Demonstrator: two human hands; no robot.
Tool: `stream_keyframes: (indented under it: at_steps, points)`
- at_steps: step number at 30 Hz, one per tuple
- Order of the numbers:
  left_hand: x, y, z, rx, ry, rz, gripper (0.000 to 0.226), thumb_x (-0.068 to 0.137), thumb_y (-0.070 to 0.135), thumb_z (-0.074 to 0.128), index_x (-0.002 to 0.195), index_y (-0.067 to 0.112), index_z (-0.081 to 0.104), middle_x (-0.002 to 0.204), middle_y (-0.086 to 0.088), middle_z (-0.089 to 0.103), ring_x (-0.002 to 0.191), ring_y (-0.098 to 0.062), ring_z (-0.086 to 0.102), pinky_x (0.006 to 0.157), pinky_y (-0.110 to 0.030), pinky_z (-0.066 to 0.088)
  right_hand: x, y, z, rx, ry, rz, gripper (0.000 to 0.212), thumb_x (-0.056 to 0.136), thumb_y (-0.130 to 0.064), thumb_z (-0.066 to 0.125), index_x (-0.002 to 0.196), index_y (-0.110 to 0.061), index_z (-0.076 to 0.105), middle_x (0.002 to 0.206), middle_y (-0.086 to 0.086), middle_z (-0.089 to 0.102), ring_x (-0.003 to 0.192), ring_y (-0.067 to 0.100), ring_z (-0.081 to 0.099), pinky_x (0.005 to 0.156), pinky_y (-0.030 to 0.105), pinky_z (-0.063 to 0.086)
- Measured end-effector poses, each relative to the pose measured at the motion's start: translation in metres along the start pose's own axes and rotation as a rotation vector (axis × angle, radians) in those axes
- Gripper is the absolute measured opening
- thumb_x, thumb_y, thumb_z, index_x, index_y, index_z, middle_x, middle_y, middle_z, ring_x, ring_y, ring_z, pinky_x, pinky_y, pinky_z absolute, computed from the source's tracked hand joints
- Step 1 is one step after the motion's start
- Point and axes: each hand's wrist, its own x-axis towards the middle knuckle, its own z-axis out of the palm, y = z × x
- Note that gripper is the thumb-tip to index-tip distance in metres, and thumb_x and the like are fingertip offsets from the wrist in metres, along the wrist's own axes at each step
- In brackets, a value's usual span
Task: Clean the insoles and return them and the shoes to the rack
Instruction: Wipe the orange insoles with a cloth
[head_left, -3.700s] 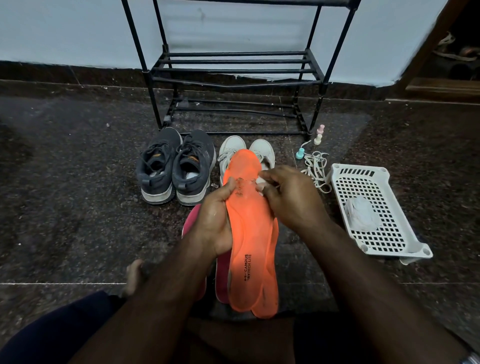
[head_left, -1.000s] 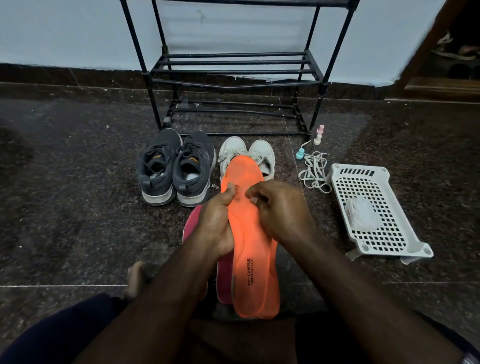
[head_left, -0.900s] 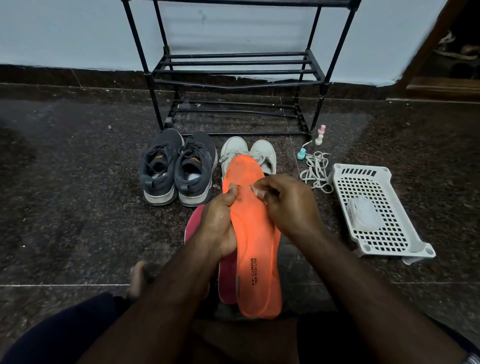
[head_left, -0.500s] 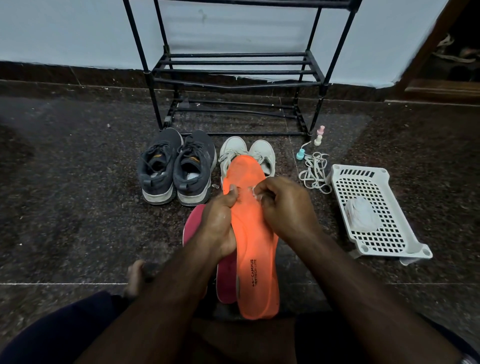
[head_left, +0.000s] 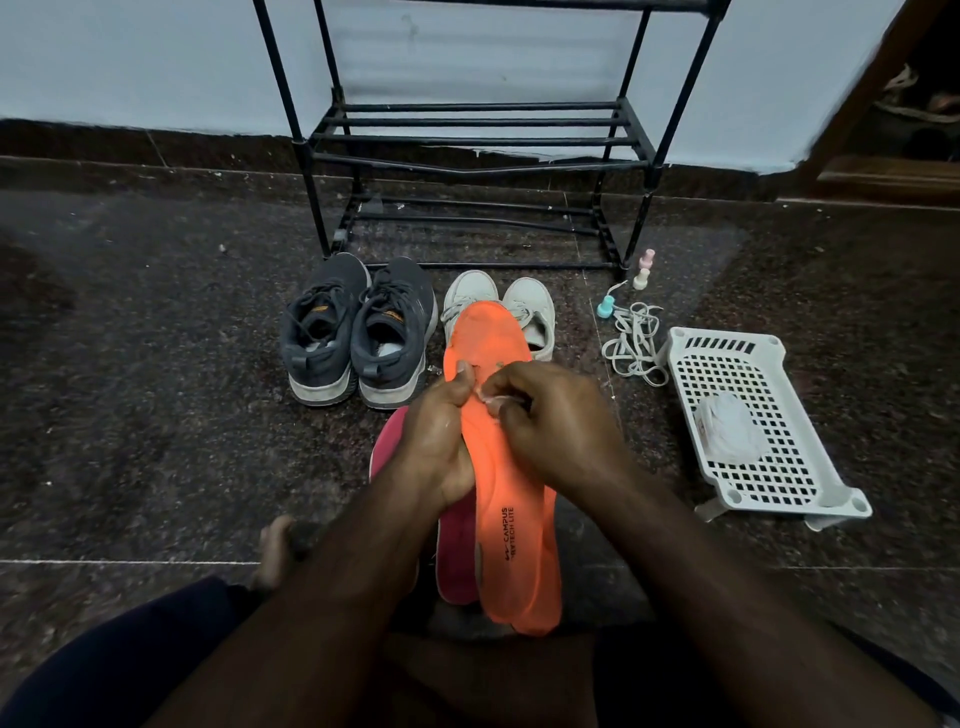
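Note:
My left hand (head_left: 436, 441) grips an orange insole (head_left: 506, 493) by its left edge, thumb on top. My right hand (head_left: 550, 421) pinches a small white wipe (head_left: 491, 400) against the insole's upper half. A second orange insole lies right under the first. Pink insoles (head_left: 454, 551) rest on the floor beneath them. A dark grey pair of shoes (head_left: 358, 327) and a white pair (head_left: 530, 306), partly hidden by the insole, stand in front of the black shoe rack (head_left: 467, 140).
A white perforated basket (head_left: 753, 421) with a white wad inside sits on the floor to the right. Loose white laces (head_left: 634, 343) and small pastel bottles (head_left: 641, 270) lie by the rack's right leg. My bare foot (head_left: 272, 551) rests at lower left.
My right hand has rubbed back and forth over the insole's upper part and now sits slightly lower and left. The left hand keeps its hold.

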Motion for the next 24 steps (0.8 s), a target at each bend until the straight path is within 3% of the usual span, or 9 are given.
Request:
stream_keyframes:
  at_steps: [2,4,6,9,11,14,17,22,24]
  points:
    - [-0.002,0.0,0.001,-0.019,0.007,0.004,0.05,0.106,0.036,0.039,0.082,0.001,0.066,0.08,-0.014,0.065,0.078,-0.025,0.066,0.082,-0.037,0.056,0.001,-0.005,0.005,0.039,0.058,-0.05,0.014,0.078,-0.007,0.067,0.089,-0.014,0.073,0.087,0.0,0.07,0.084,0.015,0.063,0.077,0.021,0.044]
    - [-0.002,-0.001,0.001,-0.02,0.002,-0.01,0.056,0.106,0.037,0.038,0.079,0.001,0.07,0.078,-0.014,0.069,0.074,-0.024,0.071,0.072,-0.033,0.06,0.001,-0.004,0.011,0.003,0.058,-0.053,0.013,0.077,-0.008,0.067,0.087,-0.014,0.074,0.086,0.001,0.071,0.083,0.018,0.064,0.079,0.028,0.049]
    - [-0.001,0.0,0.0,0.007,0.022,-0.016,0.053,0.106,0.04,0.039,0.09,-0.002,0.068,0.084,-0.017,0.072,0.079,-0.026,0.073,0.076,-0.036,0.059,-0.004,-0.006,0.014,-0.048,-0.041,-0.039,0.015,0.079,-0.011,0.065,0.088,-0.018,0.074,0.088,0.0,0.072,0.084,0.02,0.065,0.078,0.034,0.051]
    - [-0.001,0.004,0.001,0.018,0.055,0.009,0.049,0.106,0.04,0.039,0.098,0.0,0.065,0.088,-0.016,0.073,0.081,-0.027,0.074,0.079,-0.039,0.055,-0.008,-0.006,0.011,-0.027,-0.165,0.007,0.017,0.079,-0.011,0.064,0.089,-0.02,0.075,0.089,-0.005,0.073,0.084,0.011,0.063,0.075,0.022,0.046]
    - [-0.001,0.003,0.002,0.017,0.042,0.011,0.051,0.106,0.04,0.038,0.095,0.0,0.067,0.087,-0.016,0.074,0.079,-0.027,0.074,0.079,-0.038,0.056,-0.006,-0.007,0.007,0.035,-0.124,0.022,0.017,0.078,-0.008,0.066,0.087,-0.019,0.076,0.086,-0.006,0.072,0.081,0.008,0.062,0.073,0.018,0.043]
    - [-0.005,-0.001,0.003,-0.005,0.003,-0.007,0.06,0.107,0.037,0.035,0.077,0.001,0.074,0.078,-0.015,0.072,0.073,-0.024,0.074,0.068,-0.03,0.061,0.0,-0.007,0.009,0.047,0.071,-0.04,0.013,0.077,-0.006,0.068,0.086,-0.014,0.072,0.083,-0.001,0.069,0.079,0.012,0.06,0.074,0.022,0.043]
    - [-0.005,-0.001,0.001,0.012,-0.002,-0.013,0.059,0.105,0.039,0.038,0.072,0.004,0.073,0.077,-0.012,0.07,0.074,-0.022,0.072,0.069,-0.029,0.06,-0.003,-0.011,0.012,0.022,-0.022,-0.006,0.014,0.082,-0.014,0.067,0.095,-0.018,0.067,0.087,-0.001,0.069,0.081,0.016,0.061,0.074,0.031,0.046]
    - [-0.004,0.006,0.0,0.051,-0.007,-0.014,0.052,0.105,0.042,0.038,0.095,0.001,0.067,0.087,-0.016,0.073,0.08,-0.028,0.073,0.075,-0.038,0.058,-0.008,-0.004,0.003,0.065,-0.225,0.085,0.013,0.08,-0.017,0.07,0.092,-0.021,0.07,0.083,-0.007,0.071,0.077,0.01,0.065,0.075,0.033,0.052]
    - [-0.005,0.007,0.002,0.037,-0.035,-0.023,0.054,0.105,0.043,0.036,0.108,-0.002,0.065,0.098,-0.021,0.073,0.086,-0.033,0.074,0.076,-0.042,0.06,-0.004,0.004,-0.004,0.168,-0.168,0.157,0.016,0.08,-0.015,0.071,0.094,-0.023,0.071,0.081,-0.011,0.069,0.071,0.006,0.063,0.074,0.032,0.053]
